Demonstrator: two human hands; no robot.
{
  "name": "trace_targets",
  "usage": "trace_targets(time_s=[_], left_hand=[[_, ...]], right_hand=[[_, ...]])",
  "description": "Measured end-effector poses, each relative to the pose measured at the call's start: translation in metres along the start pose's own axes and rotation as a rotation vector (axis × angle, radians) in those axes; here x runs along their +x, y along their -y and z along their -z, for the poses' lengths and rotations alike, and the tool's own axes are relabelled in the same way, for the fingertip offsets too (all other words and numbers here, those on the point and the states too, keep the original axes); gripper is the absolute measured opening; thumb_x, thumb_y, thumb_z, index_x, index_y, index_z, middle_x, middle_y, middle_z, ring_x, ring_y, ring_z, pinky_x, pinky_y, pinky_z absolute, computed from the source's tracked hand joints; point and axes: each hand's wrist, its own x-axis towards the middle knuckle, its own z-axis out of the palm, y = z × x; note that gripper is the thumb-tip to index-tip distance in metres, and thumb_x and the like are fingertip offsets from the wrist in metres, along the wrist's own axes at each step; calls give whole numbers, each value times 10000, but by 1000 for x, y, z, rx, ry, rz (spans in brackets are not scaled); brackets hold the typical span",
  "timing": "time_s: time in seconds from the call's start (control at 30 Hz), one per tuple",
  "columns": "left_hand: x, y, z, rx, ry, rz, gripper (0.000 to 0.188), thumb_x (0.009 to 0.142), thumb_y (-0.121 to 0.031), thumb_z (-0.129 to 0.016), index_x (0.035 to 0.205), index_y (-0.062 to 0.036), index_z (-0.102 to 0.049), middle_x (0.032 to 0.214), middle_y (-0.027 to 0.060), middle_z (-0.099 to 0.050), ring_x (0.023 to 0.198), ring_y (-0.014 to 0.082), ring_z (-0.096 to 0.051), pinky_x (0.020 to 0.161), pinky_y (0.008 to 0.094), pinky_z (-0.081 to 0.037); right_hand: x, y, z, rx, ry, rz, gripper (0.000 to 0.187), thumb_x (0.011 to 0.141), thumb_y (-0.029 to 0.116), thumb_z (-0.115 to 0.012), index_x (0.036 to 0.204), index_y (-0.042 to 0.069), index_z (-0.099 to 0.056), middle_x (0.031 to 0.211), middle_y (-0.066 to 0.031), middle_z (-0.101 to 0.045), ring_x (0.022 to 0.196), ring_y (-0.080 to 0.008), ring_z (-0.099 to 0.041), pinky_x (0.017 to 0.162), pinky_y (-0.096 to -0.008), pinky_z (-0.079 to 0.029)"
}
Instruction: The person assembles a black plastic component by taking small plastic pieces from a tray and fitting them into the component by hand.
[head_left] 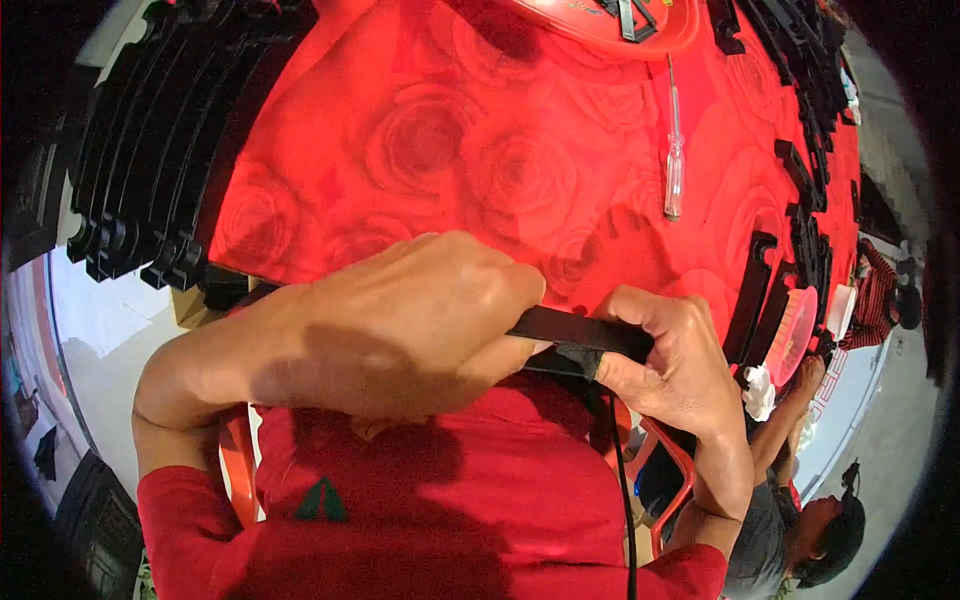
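A long black plastic strip (575,328) spans the gap between my hands, just off the near edge of the red table and in front of my red shirt. My left hand (455,310) is closed round its left end, knuckles up. At the other end my right hand (685,355) grips the strip, fingers curled behind it and thumb in front. A small dark, cloth-like scrap (580,358) sticks out by my right thumb, against the strip's lower side. Both ends of the strip are hidden in my hands.
A clear-handled screwdriver (675,175) lies on the rose-patterned tablecloth (510,170). Black parts are stacked at left (170,140) and piled at right (800,190). A red tray (600,35) holds small parts. Near a pink brush (793,335) and white tissue (759,392) sits another person (770,530).
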Motion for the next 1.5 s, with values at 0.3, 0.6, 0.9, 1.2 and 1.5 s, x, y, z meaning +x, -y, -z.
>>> trace_targets(time_s=[0.3, 0.6, 0.9, 1.2, 1.5], left_hand=[[5, 14, 2, -9, -82, -136, 280, 943, -234, -701, 1048, 21, -659, 876, 212, -680, 828, 422, -683, 709, 478, -514], [3, 17, 13, 236, -418, -309, 448, 792, -351, -876, 1026, -32, -666, 1019, 129, -641, 974, 334, -617, 814, 422, -495], [17, 29, 6, 418, -384, -621, 334, 750, -248, -815, 1057, -158, -718, 1125, 78, -619, 1005, 298, -604, 809, 425, -504], [21, 28, 4, 594, -368, -567, 229, 807, -181, -692, 1029, -123, -705, 1044, 74, -619, 917, 266, -611, 718, 374, -492], [18, 30, 1, 492, -332, -494, 215, 811, -158, -698, 1025, -154, -712, 1039, 81, -623, 898, 290, -599, 697, 391, -524]], right_hand=[[-4, -13, 3, 186, 30, 44, 270, 853, 105, -698, 1101, 0, -713, 785, -152, -668, 675, -238, -680, 658, -348, -534], [-7, -27, -1, 177, -133, 219, 423, 809, 149, -587, 1164, -39, -718, 927, -200, -677, 889, -329, -656, 821, -409, -525], [2, -18, -10, 205, -262, 138, 454, 768, 133, -591, 1183, -27, -682, 929, -203, -652, 860, -350, -648, 796, -427, -526], [3, -29, -32, -372, -584, 520, 531, 603, 32, -822, 1122, 126, -766, 1108, -103, -630, 973, -300, -586, 810, -408, -494], [7, -35, -26, -326, -445, 552, 460, 693, 19, -831, 1123, 176, -776, 1113, -54, -605, 938, -276, -574, 706, -371, -490]])
